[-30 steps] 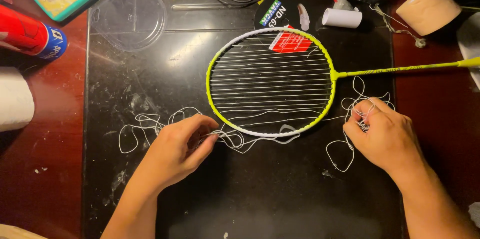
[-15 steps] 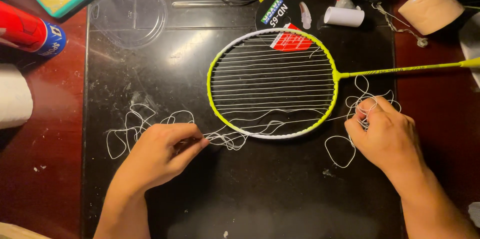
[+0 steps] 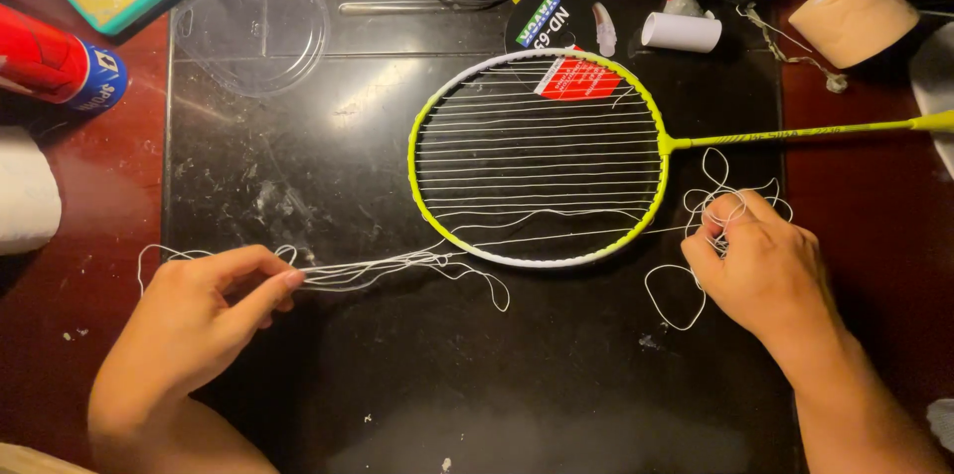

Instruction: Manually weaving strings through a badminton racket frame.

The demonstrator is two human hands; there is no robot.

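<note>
Left hand [image 3: 199, 320] sits at the lower left of the black mat [image 3: 556, 375], thumb and fingers pinched shut on a bundle of white string [image 3: 383, 270]. The string runs taut-ish from that pinch rightward to the bottom rim of the yellow badminton racket [image 3: 542, 156], with a few slack loops hanging off it near the frame. Racket lies flat on the mat, head centre, shaft pointing right past the mat edge onto the red-brown table [image 3: 60, 335]. Cross strings fill most of the head; the lowest rows look loose and wavy. Right hand [image 3: 760, 270] is just right of the frame, below the shaft, fingers curled closed around a tangle of the same string, more loops spilling around it. A red tag [image 3: 579, 81] lies on the top of the head. Upper left of the mat: clear plastic lid [image 3: 253, 27]. Near the top: small white roll [image 3: 681, 32]. Red and blue can [image 3: 60, 72] lies on the table at far left.
</note>
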